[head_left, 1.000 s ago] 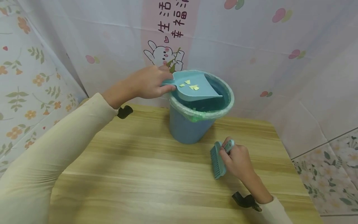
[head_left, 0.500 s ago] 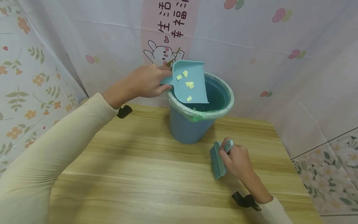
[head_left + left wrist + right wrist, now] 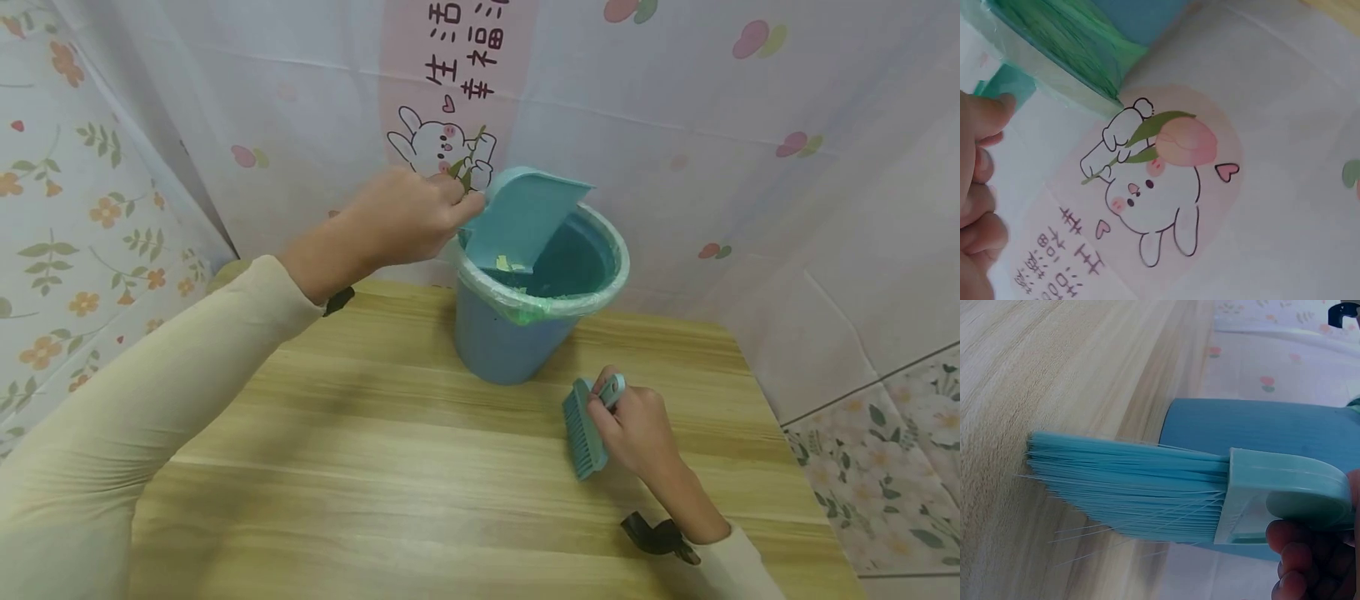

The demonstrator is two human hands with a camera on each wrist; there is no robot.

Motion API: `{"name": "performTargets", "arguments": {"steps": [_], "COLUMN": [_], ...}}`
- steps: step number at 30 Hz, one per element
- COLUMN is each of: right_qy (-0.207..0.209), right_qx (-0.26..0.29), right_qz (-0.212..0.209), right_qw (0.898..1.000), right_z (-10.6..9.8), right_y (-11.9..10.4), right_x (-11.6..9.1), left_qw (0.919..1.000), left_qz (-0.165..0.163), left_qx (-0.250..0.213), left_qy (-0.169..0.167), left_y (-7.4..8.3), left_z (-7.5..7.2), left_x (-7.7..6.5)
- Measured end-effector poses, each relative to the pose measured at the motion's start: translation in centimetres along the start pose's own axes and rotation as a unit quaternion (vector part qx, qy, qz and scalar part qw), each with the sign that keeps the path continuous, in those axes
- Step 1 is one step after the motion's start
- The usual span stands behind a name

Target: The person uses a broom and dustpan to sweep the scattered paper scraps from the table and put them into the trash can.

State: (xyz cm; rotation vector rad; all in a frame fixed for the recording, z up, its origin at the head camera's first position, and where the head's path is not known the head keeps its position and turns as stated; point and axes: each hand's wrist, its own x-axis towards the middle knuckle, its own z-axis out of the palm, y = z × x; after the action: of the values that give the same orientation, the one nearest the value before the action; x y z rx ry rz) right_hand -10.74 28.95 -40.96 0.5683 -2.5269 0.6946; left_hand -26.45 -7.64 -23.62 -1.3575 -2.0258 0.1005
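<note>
Over the mouth of a blue trash bin [image 3: 498,342], my left hand [image 3: 408,215] grips the handle of a light blue dustpan [image 3: 525,212]. The pan is tipped steeply, its front edge down in the bin, and pale yellow scraps [image 3: 506,264] lie by its lower edge. In the left wrist view the curled fingers [image 3: 977,206] and a bit of the dustpan [image 3: 1013,87] show beside the bin's rim. My right hand [image 3: 637,429] holds a teal hand brush [image 3: 585,429] at the table, right of the bin; its bristles [image 3: 1122,487] point toward the tabletop.
The bin stands at the back of a wood-grain table [image 3: 375,492], its rim [image 3: 611,283] wrapped in a clear greenish liner. Right behind it hangs a white printed curtain [image 3: 675,108]. Another flowered curtain [image 3: 82,208] hangs on the left.
My left hand has turned the dustpan from nearly level to steeply tipped into the bin, and the scraps have slid toward its lower edge. The right hand and brush stay put.
</note>
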Motion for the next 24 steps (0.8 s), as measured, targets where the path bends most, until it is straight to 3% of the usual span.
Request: {"name": "performTargets", "arguments": {"steps": [5,9,18,24], "right_qy": [-0.002,-0.002,0.000,-0.001], "right_qx": [0.002,0.004,0.004,0.004], "right_qz": [-0.001,-0.001,0.002,-0.004], "right_qw": [1.000,1.000,1.000,1.000], "right_z": [0.01,-0.02,0.01,-0.03], "right_y": [-0.03,-0.08,0.04,0.13], "right_x": [0.00,0.01,0.00,-0.04], "left_qw": [0.9951,0.9932,0.9967,0.9989], "left_qz": [0.063,0.077,0.027,-0.008], "left_qx": [0.059,0.060,0.015,-0.029], "left_qy": [0.048,0.064,0.075,0.036], "left_y": [0.23,0.27,0.26,0.36], "left_z": [0.15,0.19,0.42,0.20], "left_x": [0.18,0.31,-0.08,-0.52]}}
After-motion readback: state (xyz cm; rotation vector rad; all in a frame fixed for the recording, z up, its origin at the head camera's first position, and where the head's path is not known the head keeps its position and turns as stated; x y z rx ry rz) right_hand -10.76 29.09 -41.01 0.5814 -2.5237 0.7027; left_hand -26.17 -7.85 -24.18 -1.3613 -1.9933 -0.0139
